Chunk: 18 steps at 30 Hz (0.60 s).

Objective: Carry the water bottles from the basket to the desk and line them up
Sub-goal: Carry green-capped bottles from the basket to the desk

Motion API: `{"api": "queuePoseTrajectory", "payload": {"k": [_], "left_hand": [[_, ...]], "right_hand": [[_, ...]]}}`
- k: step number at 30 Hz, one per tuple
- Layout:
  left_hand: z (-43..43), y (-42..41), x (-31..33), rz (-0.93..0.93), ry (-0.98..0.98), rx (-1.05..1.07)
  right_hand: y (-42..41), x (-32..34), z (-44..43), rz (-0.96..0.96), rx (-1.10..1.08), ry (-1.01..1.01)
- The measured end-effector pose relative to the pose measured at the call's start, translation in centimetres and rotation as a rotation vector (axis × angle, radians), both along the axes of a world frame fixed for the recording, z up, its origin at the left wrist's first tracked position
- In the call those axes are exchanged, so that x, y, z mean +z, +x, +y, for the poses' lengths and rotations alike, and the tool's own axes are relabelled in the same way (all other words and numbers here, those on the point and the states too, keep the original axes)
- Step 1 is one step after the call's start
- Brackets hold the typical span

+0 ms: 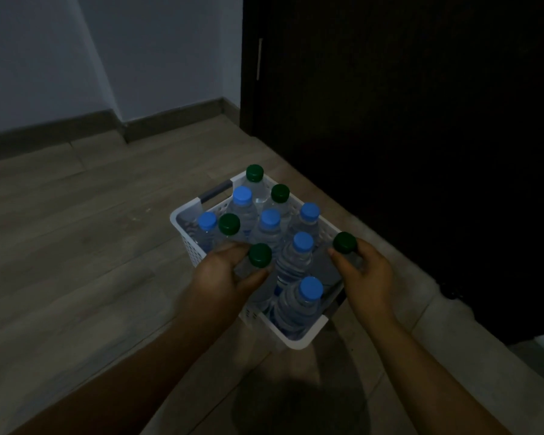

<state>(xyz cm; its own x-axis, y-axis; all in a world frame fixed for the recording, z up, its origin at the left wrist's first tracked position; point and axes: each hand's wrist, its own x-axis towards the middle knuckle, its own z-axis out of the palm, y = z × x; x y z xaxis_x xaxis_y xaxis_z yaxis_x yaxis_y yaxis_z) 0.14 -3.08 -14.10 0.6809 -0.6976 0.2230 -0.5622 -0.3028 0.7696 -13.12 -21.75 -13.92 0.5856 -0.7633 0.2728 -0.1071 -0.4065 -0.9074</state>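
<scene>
A white perforated basket (182, 216) stands on the wooden floor, packed with several clear water bottles that have blue or green caps. My left hand (223, 274) grips the neck of a green-capped bottle (259, 255) at the basket's near left side. My right hand (366, 271) grips another green-capped bottle (344, 242) at the basket's right edge. Both bottles stand upright. A blue-capped bottle (310, 288) sits nearest me between my hands. No desk is in view.
The room is dim. A dark wardrobe or door (405, 120) rises just right of the basket. A pale wall with a skirting board (76, 127) runs along the back. Wood floor (76, 230) stretches to the left.
</scene>
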Motion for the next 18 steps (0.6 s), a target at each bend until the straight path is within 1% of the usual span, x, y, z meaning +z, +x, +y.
{"api": "queuePoseTrajectory", "payload": {"k": [2,5,10,15,18], "left_hand": [[0.0,-0.3,0.3,-0.013,-0.028,-0.020],[-0.3,-0.8,1.5,0.009,-0.118,-0.017],[-0.4,-1.2,5.4,0.070,-0.246,0.032],[-1.0,-1.4,11.2,0.036,-0.392,0.057],[-1.4,-1.0,14.7,0.032,-0.422,0.065]], "right_hand": [[0.0,0.3,0.0,-0.052,-0.009,0.011],[-0.2,1.6,-0.3,-0.086,-0.025,-0.028],[-0.2,4.9,0.0,-0.159,-0.057,-0.087],[0.2,10.4,0.5,-0.266,-0.024,-0.114],[0.6,14.5,0.7,-0.297,-0.002,-0.137]]}}
